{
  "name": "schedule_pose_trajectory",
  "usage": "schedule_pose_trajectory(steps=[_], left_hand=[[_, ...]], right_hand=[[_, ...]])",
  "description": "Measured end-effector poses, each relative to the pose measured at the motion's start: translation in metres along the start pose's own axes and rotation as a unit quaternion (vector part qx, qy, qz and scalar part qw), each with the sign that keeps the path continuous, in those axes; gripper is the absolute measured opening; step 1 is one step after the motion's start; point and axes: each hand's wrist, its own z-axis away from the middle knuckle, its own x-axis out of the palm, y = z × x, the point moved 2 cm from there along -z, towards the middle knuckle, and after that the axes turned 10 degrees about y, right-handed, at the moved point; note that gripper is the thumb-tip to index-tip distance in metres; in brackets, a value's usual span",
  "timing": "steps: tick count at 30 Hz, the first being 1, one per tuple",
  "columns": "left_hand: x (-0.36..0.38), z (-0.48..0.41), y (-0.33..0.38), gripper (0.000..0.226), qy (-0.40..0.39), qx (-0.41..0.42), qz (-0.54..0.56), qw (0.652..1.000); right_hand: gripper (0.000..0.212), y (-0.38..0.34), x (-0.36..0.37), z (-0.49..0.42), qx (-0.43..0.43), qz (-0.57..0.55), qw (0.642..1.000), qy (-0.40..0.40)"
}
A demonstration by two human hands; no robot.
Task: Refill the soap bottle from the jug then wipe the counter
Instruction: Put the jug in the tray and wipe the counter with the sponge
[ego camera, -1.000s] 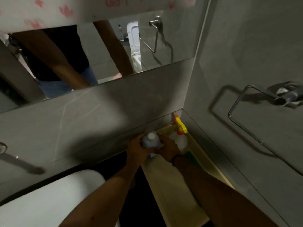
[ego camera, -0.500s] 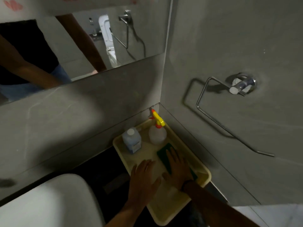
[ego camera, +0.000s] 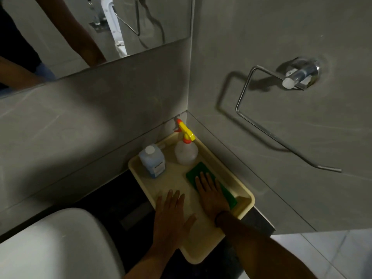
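Note:
A cream tray (ego camera: 246,195) sits on the dark counter (ego camera: 128,200) in the wall corner. At its back left stands a pale blue jug (ego camera: 153,161) with a white cap. Beside it, in the corner, is a clear spray bottle (ego camera: 186,153) with a yellow and orange trigger. A green cloth (ego camera: 194,172) lies flat on the right of the tray. My right hand (ego camera: 211,195) rests flat on that cloth, fingers spread. My left hand (ego camera: 171,216) lies flat on the bare tray floor, holding nothing.
A white basin (ego camera: 52,244) fills the lower left. A chrome towel ring (ego camera: 281,109) sticks out from the right wall above the tray. A mirror (ego camera: 80,31) runs along the back wall. Pale floor tiles (ego camera: 326,252) show at the lower right.
A second ago both hands were around the jug at the back of the tray. They let it go and drew back; the right came down on the green cloth, the left onto the tray.

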Motion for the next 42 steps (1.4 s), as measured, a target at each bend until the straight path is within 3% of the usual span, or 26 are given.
schedule_pose_trajectory(steps=[7,10,14,16,22,26,34,40,42], left_hand=[[-0.01,0.011,-0.005,0.097,0.007,-0.003,0.037,0.999],[-0.022,0.035,-0.012,0.093,0.016,-0.002,0.06,0.998],[-0.044,0.078,-0.023,0.088,0.03,0.024,0.064,0.997],[-0.057,0.104,-0.029,0.087,0.043,0.046,0.066,0.996],[-0.07,0.178,-0.06,0.073,0.04,0.131,0.05,0.989],[-0.065,0.217,-0.086,0.071,0.021,0.161,0.045,0.986],[-0.074,0.256,-0.113,0.073,0.039,0.181,0.026,0.982],[-0.072,0.269,-0.122,0.071,0.055,0.183,0.047,0.98],[-0.07,0.268,-0.123,0.069,0.056,0.185,0.047,0.98]], right_hand=[[0.078,0.004,-0.007,-0.005,0.004,0.053,0.999,0.011],[0.065,-0.001,-0.03,0.002,0.069,-0.052,0.996,0.025],[0.046,-0.032,-0.077,0.028,0.102,-0.179,0.952,0.228],[0.05,-0.054,-0.095,0.052,0.082,-0.204,0.937,0.273],[0.062,-0.121,-0.117,0.166,0.064,-0.324,0.899,0.288],[0.064,-0.169,-0.078,0.249,0.126,-0.38,0.879,0.26],[0.063,-0.186,-0.009,0.281,0.251,-0.292,0.901,0.201],[0.06,-0.187,0.032,0.271,0.139,-0.149,0.974,0.098],[0.056,-0.182,0.042,0.277,0.116,-0.089,0.984,0.103]])
